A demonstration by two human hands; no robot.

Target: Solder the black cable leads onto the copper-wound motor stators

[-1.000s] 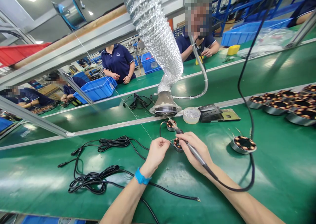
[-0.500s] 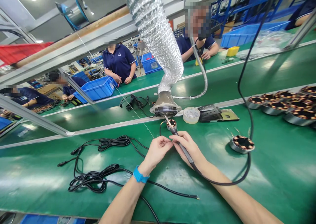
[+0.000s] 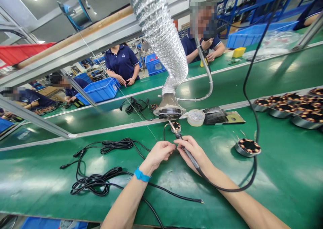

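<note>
Near the middle of the bench my left hand is closed in a pinch, and a thin solder wire runs down to it from the spool overhead. My right hand is wrapped round a soldering iron, its tip pointing away from me. The fingertips of both hands nearly meet; a tiny dark piece between them is too small to make out. Just beyond, by the iron's tip, lies a wound motor stator with a black lead. Another stator sits to the right.
A fume hood on a foil duct hangs over the work. Black cables lie coiled at left. A tape roll and a metal stand are behind my hands. Several stators are grouped at right; co-workers sit opposite.
My left hand has shifted slightly left and down, so a small gap shows between the fingertips. The right hand and soldering iron stay almost in place.
</note>
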